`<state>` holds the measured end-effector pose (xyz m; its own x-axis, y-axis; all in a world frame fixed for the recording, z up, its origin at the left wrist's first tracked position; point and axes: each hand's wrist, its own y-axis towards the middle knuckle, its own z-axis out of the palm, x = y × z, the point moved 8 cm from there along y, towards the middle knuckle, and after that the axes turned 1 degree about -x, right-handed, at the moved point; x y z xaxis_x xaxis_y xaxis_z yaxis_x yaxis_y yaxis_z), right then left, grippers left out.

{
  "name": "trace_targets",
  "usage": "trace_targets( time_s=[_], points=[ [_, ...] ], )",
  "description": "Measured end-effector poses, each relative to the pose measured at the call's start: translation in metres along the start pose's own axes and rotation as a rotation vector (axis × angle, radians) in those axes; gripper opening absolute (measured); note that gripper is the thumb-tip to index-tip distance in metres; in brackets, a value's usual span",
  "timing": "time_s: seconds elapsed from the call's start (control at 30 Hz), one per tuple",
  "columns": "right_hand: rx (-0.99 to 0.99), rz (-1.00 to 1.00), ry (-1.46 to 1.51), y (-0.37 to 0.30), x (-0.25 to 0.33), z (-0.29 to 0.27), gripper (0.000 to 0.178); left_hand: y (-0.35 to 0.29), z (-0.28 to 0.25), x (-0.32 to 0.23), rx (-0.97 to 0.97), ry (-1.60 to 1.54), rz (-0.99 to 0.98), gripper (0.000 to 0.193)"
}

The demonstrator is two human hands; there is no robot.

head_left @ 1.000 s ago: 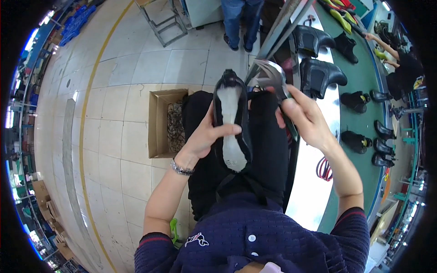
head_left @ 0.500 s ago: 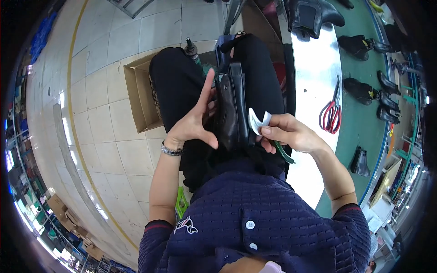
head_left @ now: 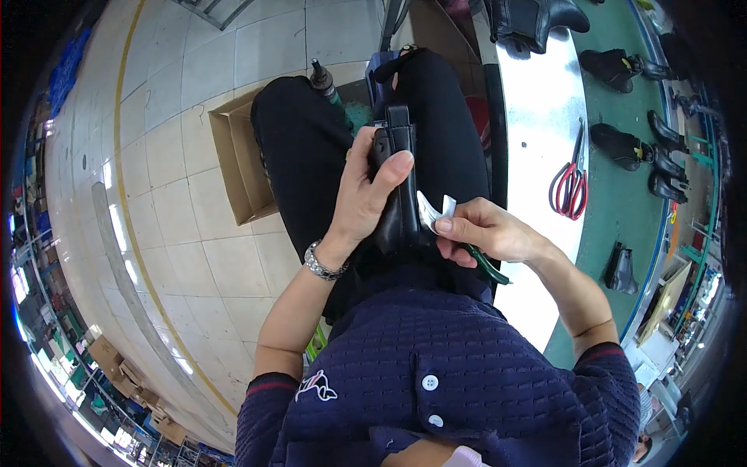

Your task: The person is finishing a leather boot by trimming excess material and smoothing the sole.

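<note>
A black leather boot (head_left: pixel 400 214) lies between my thighs, its narrow upper end pointing away from me. My left hand (head_left: pixel 362 198) grips it from the left, thumb over the top and fingers along its far left side. Right of the boot, my right hand (head_left: pixel 492 230) is closed round a tool with a green handle (head_left: pixel 489 267), which sticks out below the palm. By the thumb and forefinger shows a white, curved, pointed piece (head_left: pixel 433 213), close to the boot's side. I cannot tell whether it belongs to the tool or touches the leather.
To the right is a shiny white bench (head_left: pixel 537 148) with red-handled scissors (head_left: pixel 570 191) and black boots (head_left: pixel 537 23) at its far end. More footwear (head_left: pixel 620 144) stands on the green surface beyond. A cardboard box (head_left: pixel 233 167) and a dark bottle-like object (head_left: pixel 323 80) are near my left knee.
My left hand has gone from spread fingers beside the boot to a grip on it, thumb over the top. My right hand keeps its hold and has barely moved.
</note>
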<state>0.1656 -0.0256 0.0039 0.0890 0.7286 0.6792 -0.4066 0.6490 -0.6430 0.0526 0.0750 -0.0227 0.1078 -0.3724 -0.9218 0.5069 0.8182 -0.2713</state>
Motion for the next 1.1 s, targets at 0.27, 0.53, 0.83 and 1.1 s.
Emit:
trace_targets(
  time_s=[0.27, 0.53, 0.83, 1.1],
  points=[
    [-0.075, 0.027, -0.933, -0.002, 0.048, 0.001, 0.062, -0.001, -0.005, 0.008, -0.034, 0.102, 0.005, 0.043],
    [-0.282, -0.124, -0.636, -0.018, 0.032, -0.007, 0.052, 0.034, -0.007, 0.051, 0.184, -0.406, -0.334, 0.085],
    [-1.278, 0.085, -1.262, -0.091, -0.030, -0.159, 0.039, 0.029, 0.024, -0.008, 0.261, -0.093, -0.183, 0.095],
    [-0.819, -0.719, -1.097, -0.056, 0.055, -0.069, 0.081, 0.038, 0.070, -0.058, 0.500, -0.409, -0.184, 0.094]
  ],
)
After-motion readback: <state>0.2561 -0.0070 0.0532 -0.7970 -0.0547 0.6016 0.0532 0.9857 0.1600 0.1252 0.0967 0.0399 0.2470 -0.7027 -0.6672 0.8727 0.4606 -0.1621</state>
